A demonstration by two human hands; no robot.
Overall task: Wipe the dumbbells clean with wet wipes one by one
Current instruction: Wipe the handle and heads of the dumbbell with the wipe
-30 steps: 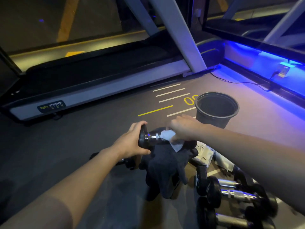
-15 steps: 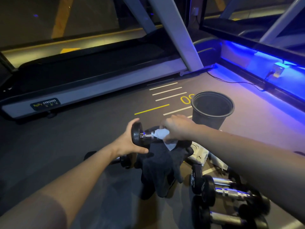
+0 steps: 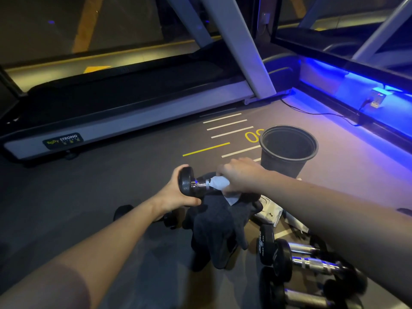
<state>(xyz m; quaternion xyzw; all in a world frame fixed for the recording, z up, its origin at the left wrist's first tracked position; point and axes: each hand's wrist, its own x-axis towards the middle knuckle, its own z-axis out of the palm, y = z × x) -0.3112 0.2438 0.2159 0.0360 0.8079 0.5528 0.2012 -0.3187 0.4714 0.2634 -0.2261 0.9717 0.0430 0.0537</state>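
Little has been shifted since earlier: the dumbbell (image 3: 196,184) is kept raised above the floor, its end gripped by the left hand (image 3: 176,195), the wet wipe (image 3: 219,182) clenched round its handle by the right hand (image 3: 239,175). If the damp chrome slips, it could be dropped onto the dumbbells (image 3: 307,264) below; open floor lies leftward.

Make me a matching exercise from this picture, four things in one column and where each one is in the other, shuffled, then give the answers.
Things
1. wet wipe
2. bucket
3. dark cloth
4. treadmill

Places
A. standing on the floor beyond the right hand
B. wrapped round the handle of the held dumbbell
C. along the far side of the floor
D. hanging below the held dumbbell

Pairs: 1-B, 2-A, 3-D, 4-C
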